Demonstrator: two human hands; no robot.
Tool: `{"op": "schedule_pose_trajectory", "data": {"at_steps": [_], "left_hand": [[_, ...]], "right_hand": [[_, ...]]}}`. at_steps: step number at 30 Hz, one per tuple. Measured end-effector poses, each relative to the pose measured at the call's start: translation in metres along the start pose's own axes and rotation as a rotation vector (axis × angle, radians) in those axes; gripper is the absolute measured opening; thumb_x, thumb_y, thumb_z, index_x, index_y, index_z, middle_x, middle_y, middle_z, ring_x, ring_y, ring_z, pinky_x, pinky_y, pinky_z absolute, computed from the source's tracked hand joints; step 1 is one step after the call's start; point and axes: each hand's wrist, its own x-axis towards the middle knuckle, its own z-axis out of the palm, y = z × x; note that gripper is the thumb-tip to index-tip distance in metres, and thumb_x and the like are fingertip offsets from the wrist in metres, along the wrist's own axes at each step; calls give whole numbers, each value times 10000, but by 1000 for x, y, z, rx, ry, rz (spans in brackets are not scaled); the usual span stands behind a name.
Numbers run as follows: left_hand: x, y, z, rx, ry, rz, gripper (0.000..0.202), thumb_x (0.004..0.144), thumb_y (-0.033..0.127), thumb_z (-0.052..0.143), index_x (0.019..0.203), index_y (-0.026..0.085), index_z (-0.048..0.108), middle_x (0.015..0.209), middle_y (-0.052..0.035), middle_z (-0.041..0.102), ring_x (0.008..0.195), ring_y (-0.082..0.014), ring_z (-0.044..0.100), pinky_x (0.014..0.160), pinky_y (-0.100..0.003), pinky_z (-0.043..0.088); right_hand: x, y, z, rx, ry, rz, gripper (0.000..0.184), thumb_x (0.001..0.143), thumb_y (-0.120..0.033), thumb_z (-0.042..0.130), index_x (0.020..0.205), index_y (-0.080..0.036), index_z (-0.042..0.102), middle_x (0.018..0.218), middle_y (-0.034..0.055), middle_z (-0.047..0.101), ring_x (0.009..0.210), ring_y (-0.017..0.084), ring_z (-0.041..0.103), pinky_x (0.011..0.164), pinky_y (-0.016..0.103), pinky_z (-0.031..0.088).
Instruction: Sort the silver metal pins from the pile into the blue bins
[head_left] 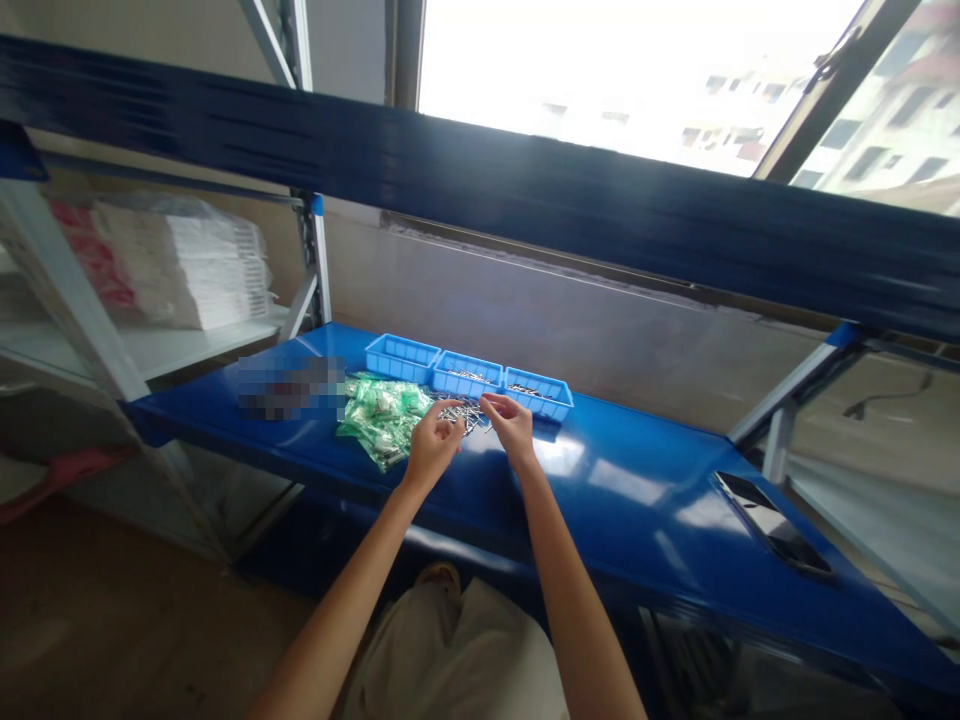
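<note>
A loose pile of small, thin metal pieces that look like screws or nails point(466, 414) lies on the blue table. My left hand point(435, 440) is at the pile's left side, its fingers curled in; whatever they may hold is hidden. On the other side, my right hand point(511, 425) has its thumb and fingertips pinched together beside the pile, and what is between them is too small to name. Green plastic bags point(384, 412) with contents lie just left of my left hand. Behind the pile, the middle blue tray point(468, 374) and the right blue tray point(551, 404) hold similar small metal pieces.
Another blue tray point(401, 358) stands at the row's left end. A phone point(772, 522) lies on the table's right part. A dark blue shelf beam point(480, 170) crosses above the table. White stacked items point(214, 262) sit on a shelf at the left.
</note>
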Motion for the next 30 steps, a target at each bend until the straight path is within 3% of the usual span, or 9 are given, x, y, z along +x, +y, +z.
{"op": "schedule_pose_trajectory", "data": {"at_steps": [2, 5, 8, 12, 15, 18, 21, 25, 30], "left_hand": [[1, -1, 0, -18, 50, -1, 384, 766, 401, 492, 1060, 161, 555, 430, 71, 465, 311, -54, 378, 354, -170, 301], [3, -4, -1, -14, 87, -38, 382, 739, 456, 526, 952, 152, 614, 412, 63, 458, 298, -55, 361, 333, -178, 277], [4, -8, -1, 40, 99, -90, 380, 702, 490, 554, 822, 142, 648, 387, 53, 453, 300, -63, 374, 334, -186, 282], [5, -8, -1, 61, 58, -105, 377, 695, 490, 555, 799, 141, 650, 379, 53, 456, 298, -69, 384, 339, -193, 290], [4, -6, 0, 109, -31, -78, 342, 694, 470, 561, 769, 146, 637, 371, 53, 465, 305, -80, 411, 357, -198, 312], [4, -6, 1, 148, -29, -61, 310, 702, 453, 554, 760, 154, 612, 380, 53, 482, 330, -94, 451, 387, -203, 340], [4, -6, 0, 137, 33, -68, 315, 721, 453, 530, 799, 157, 606, 388, 54, 483, 345, -102, 469, 402, -206, 351], [3, -7, -2, 117, 108, -56, 338, 733, 466, 518, 830, 159, 620, 385, 53, 468, 361, -105, 474, 408, -206, 350], [1, -5, -2, 116, 124, -10, 322, 741, 459, 514, 825, 171, 629, 386, 57, 457, 366, -99, 470, 416, -202, 354]], "right_hand": [[-1, -3, 1, 43, -31, -18, 408, 636, -462, 654, 890, -143, 669, 648, 36, 652, 530, 123, 553, 468, 222, 395], [-2, -6, 3, 90, -85, -20, 382, 626, -436, 674, 877, -149, 668, 612, 16, 630, 487, 98, 504, 451, 216, 371], [-3, -9, 6, 122, -126, 11, 375, 614, -436, 682, 862, -155, 665, 601, 8, 624, 465, 88, 477, 438, 216, 367], [-4, -15, 9, 163, -166, 33, 371, 618, -439, 677, 860, -159, 659, 600, 11, 629, 471, 98, 500, 445, 225, 398], [-4, -17, 10, 185, -216, -13, 447, 616, -404, 692, 995, -177, 626, 630, 5, 637, 585, 138, 576, 566, 267, 467], [-2, -15, 9, 174, -203, -16, 590, 618, -378, 697, 1153, -190, 536, 626, -18, 617, 622, 135, 582, 624, 273, 475], [-1, -12, 8, 143, -151, 35, 591, 647, -400, 667, 1176, -184, 516, 635, -19, 596, 576, 109, 549, 535, 223, 443], [-2, -10, 7, 87, -195, 113, 549, 647, -437, 651, 1119, -170, 563, 657, 4, 612, 495, 83, 494, 401, 179, 344], [-3, -10, 6, 58, -235, 142, 527, 635, -439, 659, 1077, -158, 597, 659, 20, 625, 547, 101, 527, 396, 166, 331]]}}
